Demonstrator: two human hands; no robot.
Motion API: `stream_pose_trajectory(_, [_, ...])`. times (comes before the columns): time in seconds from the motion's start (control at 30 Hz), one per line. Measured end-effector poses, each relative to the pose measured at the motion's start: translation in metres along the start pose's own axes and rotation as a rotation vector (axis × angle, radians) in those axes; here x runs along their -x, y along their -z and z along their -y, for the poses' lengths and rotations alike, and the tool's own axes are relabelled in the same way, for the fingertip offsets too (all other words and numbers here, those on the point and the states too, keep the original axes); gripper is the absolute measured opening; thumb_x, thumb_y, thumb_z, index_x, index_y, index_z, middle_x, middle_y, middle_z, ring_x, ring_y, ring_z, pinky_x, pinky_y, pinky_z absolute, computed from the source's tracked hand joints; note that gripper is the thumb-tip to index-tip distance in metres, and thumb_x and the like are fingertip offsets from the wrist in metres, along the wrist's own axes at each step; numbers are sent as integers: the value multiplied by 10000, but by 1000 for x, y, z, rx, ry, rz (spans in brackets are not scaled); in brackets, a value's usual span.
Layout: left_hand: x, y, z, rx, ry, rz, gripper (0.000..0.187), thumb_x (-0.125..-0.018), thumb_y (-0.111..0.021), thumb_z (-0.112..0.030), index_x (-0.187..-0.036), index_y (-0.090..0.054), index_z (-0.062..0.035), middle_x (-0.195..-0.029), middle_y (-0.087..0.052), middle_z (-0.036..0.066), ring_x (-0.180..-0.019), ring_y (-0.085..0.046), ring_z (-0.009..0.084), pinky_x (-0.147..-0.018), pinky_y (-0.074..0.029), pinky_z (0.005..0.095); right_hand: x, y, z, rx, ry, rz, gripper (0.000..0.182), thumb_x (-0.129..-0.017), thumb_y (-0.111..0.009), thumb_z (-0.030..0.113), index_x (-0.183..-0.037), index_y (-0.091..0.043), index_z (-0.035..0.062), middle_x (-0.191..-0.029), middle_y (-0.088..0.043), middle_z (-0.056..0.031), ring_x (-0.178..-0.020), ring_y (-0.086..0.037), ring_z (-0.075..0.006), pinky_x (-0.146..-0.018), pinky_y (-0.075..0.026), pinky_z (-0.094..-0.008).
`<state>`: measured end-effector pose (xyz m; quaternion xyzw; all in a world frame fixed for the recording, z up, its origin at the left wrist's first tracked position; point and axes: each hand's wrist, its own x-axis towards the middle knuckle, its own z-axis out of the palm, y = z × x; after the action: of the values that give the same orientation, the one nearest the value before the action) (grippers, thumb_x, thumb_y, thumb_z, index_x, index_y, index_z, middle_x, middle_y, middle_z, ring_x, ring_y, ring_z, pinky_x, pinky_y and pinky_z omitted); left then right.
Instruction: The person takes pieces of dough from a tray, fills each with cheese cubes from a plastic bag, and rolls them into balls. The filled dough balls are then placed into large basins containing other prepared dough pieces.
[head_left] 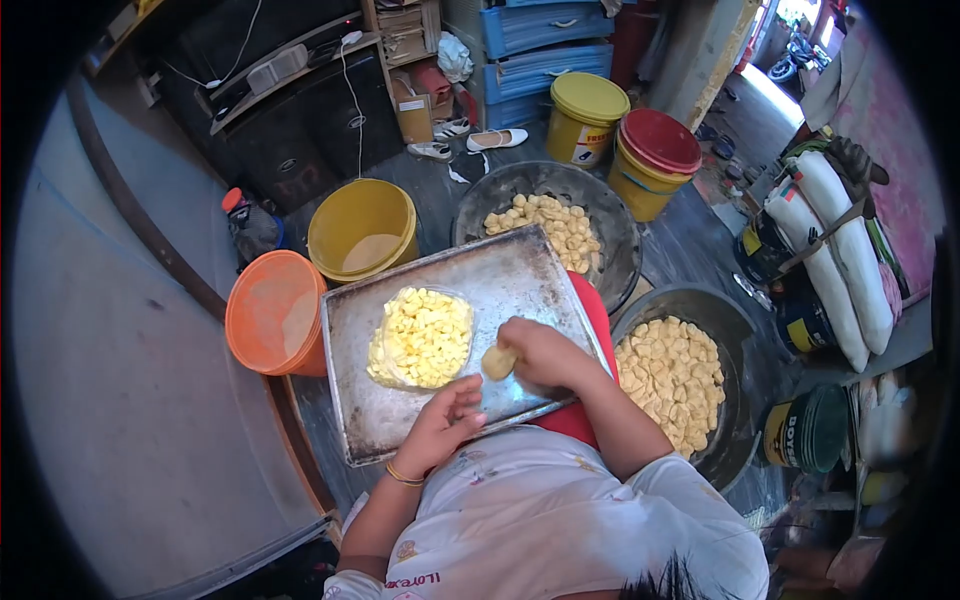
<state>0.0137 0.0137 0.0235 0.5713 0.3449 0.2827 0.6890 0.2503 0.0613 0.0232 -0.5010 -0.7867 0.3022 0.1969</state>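
A worn metal baking tray (540, 270) rests across my lap. On its left part sits a clear plastic bag of small yellow cubes (425, 335). My right hand (548, 354) is closed on a piece of dough (498, 363), a pale flattened round held just above the tray. Near the tray's front edge is my left hand (448, 418), its fingers slightly curled and apart, holding nothing. It lies just below the bag, and a yellow band circles the wrist.
Two dark basins hold many dough pieces: a far basin (480, 195) and a right basin (740, 400). An orange bucket (262, 290) and a yellow bucket (330, 235) with pale powder stand left. Lidded buckets (590, 105) stand behind; a green bucket (815, 430) is at right.
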Motion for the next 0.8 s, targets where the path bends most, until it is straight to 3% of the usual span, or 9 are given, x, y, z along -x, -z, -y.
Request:
stream_pose_trajectory(0.03, [-1,-6,-1,-123,-91,-85,576,-830,-652,-90,-1334,-381,-24,-1158,-523,104,-1017,-522,158,-852,-450,279,3,10,20,-180,49,77,352,-619,-659,24,-948,-540,63,-929,-550,-114,-897,-554,-326,-780,-452,-351])
stream_pose_trajectory(0.13, [-1,-13,7,-206,-160,-186,597,-812,-674,-107,-1321,-377,-17,-1106,-547,100,-962,-539,150,-816,-461,275,2,12,44,-436,281,219,343,-679,-701,78,-988,-554,60,-944,-561,-83,-914,-561,-222,-794,-446,-310])
stream_pose_trajectory(0.27, [6,-1,-12,-371,-87,-290,367,-807,-663,-90,-1128,-517,12,-892,-610,74,-803,-574,136,-743,-475,264,-4,21,38,-773,77,328,284,-744,-676,85,-1004,-566,48,-990,-575,-69,-934,-548,-155,-798,-444,-289])
stream_pose_trajectory(0.37, [16,16,-8,-89,-110,-386,256,-834,-579,-45,-1082,-553,12,-815,-615,63,-760,-582,132,-725,-478,259,-12,20,10,-770,173,73,251,-790,-652,94,-1019,-570,33,-1032,-583,-62,-936,-529,-109,-802,-437,-265])
stream_pose_trajectory(0.43, [21,27,-10,249,-105,-424,302,-860,-509,-25,-1159,-520,9,-896,-616,78,-813,-595,148,-753,-486,268,-16,28,2,-844,-147,-154,239,-810,-657,150,-1017,-598,48,-1056,-588,-82,-961,-539,-155,-850,-422,-296])
stream_pose_trajectory(0.47, [21,28,-10,251,-103,-427,302,-860,-509,-25,-1159,-520,9,-896,-616,78,-813,-595,148,-753,-486,268,-20,28,2,-845,-149,-150,239,-810,-657,150,-1017,-598,48,-1056,-588,-82,-961,-539,-155,-850,-422,-296])
stream_pose_trajectory(0.53, [21,26,-15,504,-102,-447,342,-872,-521,-49,-1204,-478,18,-994,-599,99,-905,-593,162,-802,-491,289,-25,28,6,-205,136,-207,223,-805,-657,216,-979,-641,78,-1048,-589,-90,-1035,-509,-214,-911,-386,-341])
stream_pose_trajectory(0.57, [21,25,-15,594,-99,-403,383,-872,-545,-82,-1231,-453,15,-1047,-598,117,-979,-588,185,-837,-496,324,-30,25,14,-141,186,-243,225,-805,-648,262,-954,-664,94,-1055,-581,-93,-1062,-480,-269,-931,-368,-392])
stream_pose_trajectory(0.8, [15,24,-1,627,-98,-325,302,-849,-575,-40,-1135,-490,7,-1083,-594,122,-981,-594,206,-881,-487,351,-72,-37,20,176,96,-355,212,-771,-647,203,-948,-662,86,-1073,-570,-77,-1069,-476,-256,-915,-347,-383])
